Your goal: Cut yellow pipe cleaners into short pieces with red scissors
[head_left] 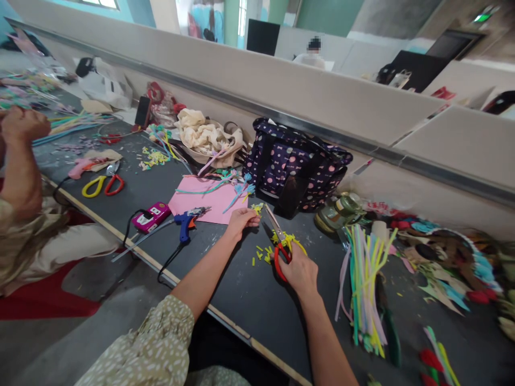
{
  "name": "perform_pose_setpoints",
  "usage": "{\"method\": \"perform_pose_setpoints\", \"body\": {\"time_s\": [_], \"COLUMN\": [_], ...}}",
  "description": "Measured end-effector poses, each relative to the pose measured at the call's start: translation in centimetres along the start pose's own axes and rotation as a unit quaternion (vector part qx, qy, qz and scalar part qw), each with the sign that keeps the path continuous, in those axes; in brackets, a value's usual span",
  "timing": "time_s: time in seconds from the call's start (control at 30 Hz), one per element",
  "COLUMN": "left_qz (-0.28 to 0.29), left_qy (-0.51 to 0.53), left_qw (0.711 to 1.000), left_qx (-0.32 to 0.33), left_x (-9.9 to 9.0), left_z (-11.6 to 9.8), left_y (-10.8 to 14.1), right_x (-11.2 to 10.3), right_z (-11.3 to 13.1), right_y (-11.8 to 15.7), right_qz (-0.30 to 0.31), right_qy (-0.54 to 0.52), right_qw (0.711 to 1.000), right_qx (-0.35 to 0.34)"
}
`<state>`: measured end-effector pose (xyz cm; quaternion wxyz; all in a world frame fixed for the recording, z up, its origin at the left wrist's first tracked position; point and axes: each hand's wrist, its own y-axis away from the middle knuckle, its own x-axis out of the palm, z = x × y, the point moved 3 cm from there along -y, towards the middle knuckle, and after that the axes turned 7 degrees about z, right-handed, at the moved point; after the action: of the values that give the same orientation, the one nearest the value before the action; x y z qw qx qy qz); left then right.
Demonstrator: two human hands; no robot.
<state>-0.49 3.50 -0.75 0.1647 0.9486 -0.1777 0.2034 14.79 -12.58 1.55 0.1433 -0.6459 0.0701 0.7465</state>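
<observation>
My right hand (302, 269) is wrapped round the red and yellow handles of a pair of scissors (275, 222), whose blades point away toward my left hand. The fingers of my left hand (241, 222) pinch a small yellow-green piece (257, 208) beside the blade tips; its exact shape is too small to tell. Short cut yellow pieces (263, 253) lie on the dark table below and around the scissors, some partly hidden by my right hand. A pink sheet (209, 199) with fuzzy stem flowers (241, 188) lies beyond my left hand.
A blue glue gun (185, 224) and a magenta power strip (152, 216) lie left. A patterned bag (298, 161), a dark phone (290, 196) and a glass jar (338, 212) stand behind. Fuzzy stems (366, 289) lie right. A co-worker's hand (26, 124) is far left.
</observation>
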Motion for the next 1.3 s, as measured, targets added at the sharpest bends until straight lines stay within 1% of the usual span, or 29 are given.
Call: {"method": "perform_pose_setpoints", "body": {"time_s": [0.1, 0.27, 0.33, 0.43, 0.57, 0.67, 0.73, 0.83, 0.9, 1.07, 1.23, 1.3], "left_qz": [0.003, -0.010, -0.016, -0.014, 0.034, 0.073, 0.094, 0.112, 0.099, 0.014, -0.006, -0.012], "left_qy": [0.011, 0.027, 0.019, -0.021, -0.111, -0.160, -0.181, -0.203, -0.203, -0.165, -0.092, -0.069], "left_qw": [1.000, 1.000, 1.000, 0.998, 0.986, 0.974, 0.967, 0.964, 0.967, 0.979, 0.994, 0.996], "left_qx": [0.005, 0.003, 0.017, 0.059, 0.116, 0.145, 0.150, 0.132, 0.121, 0.119, 0.060, 0.046], "left_x": [0.0, -0.1, -0.1, 0.2, 1.0, 1.6, 1.9, 1.9, 1.6, 0.3, -0.2, -0.3], "left_z": [0.0, 0.0, -0.2, -0.7, -1.3, -1.4, -1.3, -1.0, -0.8, -1.0, -0.7, -0.6], "left_y": [0.0, -0.1, -0.1, 0.1, 0.7, 1.2, 1.3, 1.3, 1.0, 0.3, -0.1, -0.3], "right_x": [0.1, 0.8, 1.1, 1.3, 1.5, 1.4, 1.3, 1.3, 1.4, 1.6, 1.3, 1.3], "right_z": [-0.2, -0.8, -0.9, -1.1, -1.4, -1.5, -1.4, -1.1, -1.0, -1.2, -1.3, -1.2], "right_y": [0.0, -0.1, -0.1, -0.1, -0.1, -0.1, -0.1, -0.1, 0.0, -0.1, 0.0, 0.0], "right_qz": [-0.008, -0.019, -0.027, -0.038, -0.043, -0.041, -0.039, -0.040, -0.039, -0.042, -0.051, -0.050], "right_qy": [0.006, 0.004, 0.008, 0.017, 0.028, 0.038, 0.047, 0.054, 0.054, 0.043, 0.023, 0.012], "right_qw": [1.000, 0.999, 0.999, 0.998, 0.998, 0.998, 0.998, 0.997, 0.997, 0.998, 0.998, 0.998], "right_qx": [-0.006, -0.030, -0.038, -0.037, -0.032, -0.027, -0.028, -0.036, -0.040, -0.032, -0.028, -0.031]}}
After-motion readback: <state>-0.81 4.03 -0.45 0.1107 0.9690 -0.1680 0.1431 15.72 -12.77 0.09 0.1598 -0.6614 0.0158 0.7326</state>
